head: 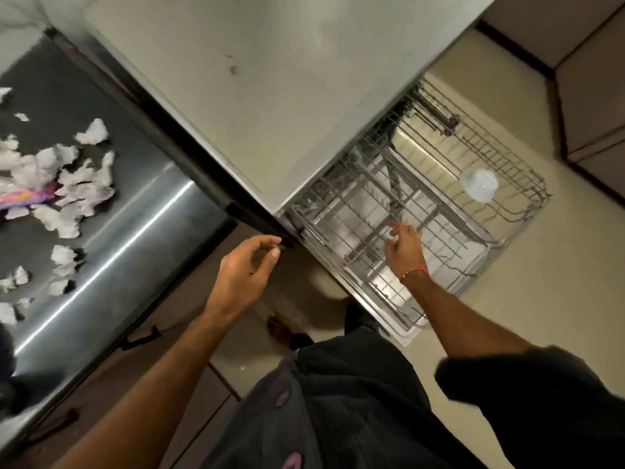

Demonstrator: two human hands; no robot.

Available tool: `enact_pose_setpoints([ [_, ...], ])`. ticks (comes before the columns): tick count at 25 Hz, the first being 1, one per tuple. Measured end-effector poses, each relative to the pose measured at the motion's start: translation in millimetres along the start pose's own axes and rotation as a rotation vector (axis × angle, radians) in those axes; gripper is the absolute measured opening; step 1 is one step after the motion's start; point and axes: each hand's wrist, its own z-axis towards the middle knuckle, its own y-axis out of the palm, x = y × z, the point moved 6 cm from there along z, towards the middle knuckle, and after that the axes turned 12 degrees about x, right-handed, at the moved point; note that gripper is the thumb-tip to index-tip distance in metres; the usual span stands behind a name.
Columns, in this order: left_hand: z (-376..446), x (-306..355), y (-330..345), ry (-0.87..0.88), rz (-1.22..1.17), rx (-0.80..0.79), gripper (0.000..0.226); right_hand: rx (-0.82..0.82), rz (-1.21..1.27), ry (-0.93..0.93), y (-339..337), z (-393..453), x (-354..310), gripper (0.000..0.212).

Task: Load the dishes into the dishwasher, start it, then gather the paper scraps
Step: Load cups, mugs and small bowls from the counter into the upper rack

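Observation:
The dishwasher's wire rack [507, 211] is pulled out over the open door, at the right of the white counter [270, 79]. A small clear plastic cup [479, 185] sits in the rack's far part. My right hand [404, 245] hovers over the rack's near wires with fingers loosely bent and nothing visible in them. My left hand [245, 269] hangs in the air beside the dishwasher's dark front corner, fingers loosely curled and empty. Several white paper scraps [67, 187] lie scattered on the steel counter [135, 211] at the left.
A pink and purple wrapper [27, 198] lies among the scraps. Dark cabinet handles [142, 338] sit below the steel counter. Beige floor [541, 299] spreads to the right of the rack. A brown cabinet [595, 96] stands at the upper right.

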Motion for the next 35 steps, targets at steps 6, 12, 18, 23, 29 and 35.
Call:
enact_pose_setpoints([
  [6,-54.2,-39.1,-139.0,0.046,0.032,0.486,0.018,-0.255,0.315,-0.649,67.1,-107.6,-225.9,0.023],
  [12,-140.6,-101.7,-247.7,-0.100,0.347,0.858,0.028,-0.658,0.447,-0.712,146.0,-208.7,-365.9,0.028],
  [18,-214.3,-201.6,-298.7,-0.624,0.431,0.956,0.060,-0.863,0.371,-0.725,199.7,-292.5,-426.2,0.030],
  [23,-216.3,-227.7,-297.8,-0.541,0.122,1.019,0.061,-0.894,0.324,-0.712,200.5,-306.0,-419.3,0.028],
  [29,-194.3,-197.9,-288.2,-0.489,-0.508,1.002,0.047,-0.862,0.406,-0.812,162.4,-288.0,-406.6,0.052],
  [35,-94.9,-111.3,-187.6,-0.671,-1.031,0.068,0.056,-0.590,0.345,-1.087,96.8,-244.3,-377.5,0.088],
])
